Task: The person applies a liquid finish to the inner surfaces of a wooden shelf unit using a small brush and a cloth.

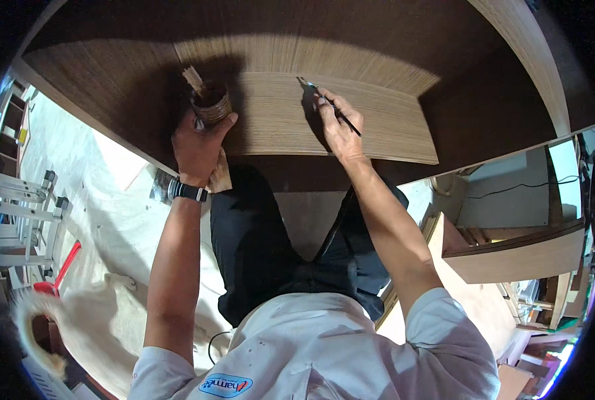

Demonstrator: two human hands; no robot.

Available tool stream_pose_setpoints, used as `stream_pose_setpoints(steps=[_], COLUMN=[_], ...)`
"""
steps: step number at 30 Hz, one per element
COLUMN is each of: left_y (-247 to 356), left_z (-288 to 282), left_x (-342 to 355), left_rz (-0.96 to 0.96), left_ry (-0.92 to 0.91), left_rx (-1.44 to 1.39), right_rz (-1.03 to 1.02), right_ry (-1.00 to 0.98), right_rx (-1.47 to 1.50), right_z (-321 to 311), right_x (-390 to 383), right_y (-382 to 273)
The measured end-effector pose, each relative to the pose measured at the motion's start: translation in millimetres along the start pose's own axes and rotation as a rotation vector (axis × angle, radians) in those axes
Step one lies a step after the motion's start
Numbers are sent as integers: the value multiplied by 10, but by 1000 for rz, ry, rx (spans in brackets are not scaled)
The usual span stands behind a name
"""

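My left hand (196, 147) grips a brownish cup or jar (212, 110) near the left of a dark wood cabinet. A light wooden piece (193, 79) sticks out of its top, and a stained beige cloth or paper (220, 177) hangs beneath that hand. My right hand (339, 127) is closed on a slender black paintbrush (334, 109), its tip over the wood-grained board (384, 127) inside the cabinet, right of the cup.
An aluminium ladder (17, 185) stands at left. A white furry animal (97, 320) with a curled tail is below it, beside a red object (71, 263). At right are a curved wooden piece (511, 263), panels and a cable.
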State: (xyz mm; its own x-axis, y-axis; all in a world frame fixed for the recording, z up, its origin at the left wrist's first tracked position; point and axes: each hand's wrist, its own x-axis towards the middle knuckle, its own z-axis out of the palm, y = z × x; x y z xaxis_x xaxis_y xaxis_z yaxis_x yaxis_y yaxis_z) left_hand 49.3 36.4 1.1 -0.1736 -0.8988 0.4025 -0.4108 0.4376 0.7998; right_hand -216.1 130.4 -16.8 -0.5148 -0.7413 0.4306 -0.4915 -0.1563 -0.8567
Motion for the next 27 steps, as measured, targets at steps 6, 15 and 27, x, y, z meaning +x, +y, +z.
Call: stream_pose_setpoints(steps=[6, 15, 27], left_y=[-80, -40, -125], left_z=[28, 21, 85], left_x=[43, 16, -11], left_rz=[-77, -141, -36], left_ry=[-34, -61, 38], left_rx=[28, 34, 96], right_rz=[-45, -143, -111], right_ry=[-41, -69, -97], right_rx=[-80, -184, -235], right_z=[264, 353, 399], right_x=[74, 119, 147], right_y=[-39, -121, -137])
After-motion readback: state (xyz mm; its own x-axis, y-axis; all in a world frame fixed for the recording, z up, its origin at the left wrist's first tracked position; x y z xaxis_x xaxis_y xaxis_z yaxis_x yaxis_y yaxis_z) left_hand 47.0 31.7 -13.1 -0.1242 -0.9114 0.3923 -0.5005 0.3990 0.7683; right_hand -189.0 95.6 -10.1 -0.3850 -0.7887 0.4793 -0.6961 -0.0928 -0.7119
